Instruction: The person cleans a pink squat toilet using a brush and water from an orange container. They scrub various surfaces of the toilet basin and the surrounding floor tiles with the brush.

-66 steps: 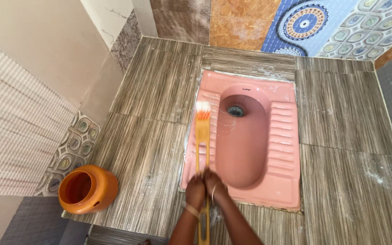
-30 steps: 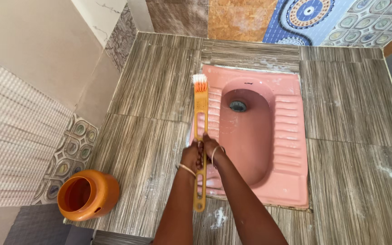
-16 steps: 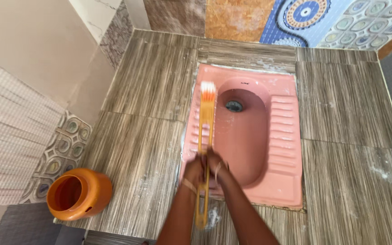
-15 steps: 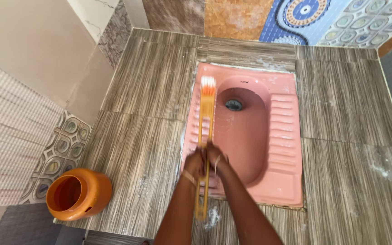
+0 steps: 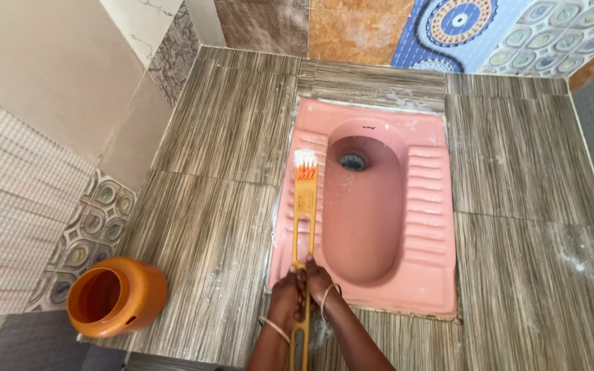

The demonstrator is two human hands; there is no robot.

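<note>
Head view, left to right.

Far left I note an orange plastic pot point(image 5: 117, 297), lying on its side at the edge of the grey wood-grain floor tiles point(image 5: 207, 233), mouth facing left. It sits well apart from both hands.

Left hand point(image 5: 285, 300): forearm comes up from the bottom edge, a thin bangle at the wrist. The hand is clenched around the shaft of a long orange brush point(image 5: 303, 230), fingers wrapped on its left side.

Right hand point(image 5: 318, 280): forearm rises from the bottom edge too, angled in from the right, bangle at the wrist. I log it as closed on the same shaft, just above and touching the left hand, so the two stack on the handle.

Brush position relative to the grip: the handle runs nearly straight away from the hands, with its tail end passing below them between the forearms. The head with white and orange bristles rests on the left foot ledge of the pink squat toilet pan point(image 5: 434, 227), beside the bowl and near the drain hole point(image 5: 353, 161).

The pan is set flush in the tiles.
</note>
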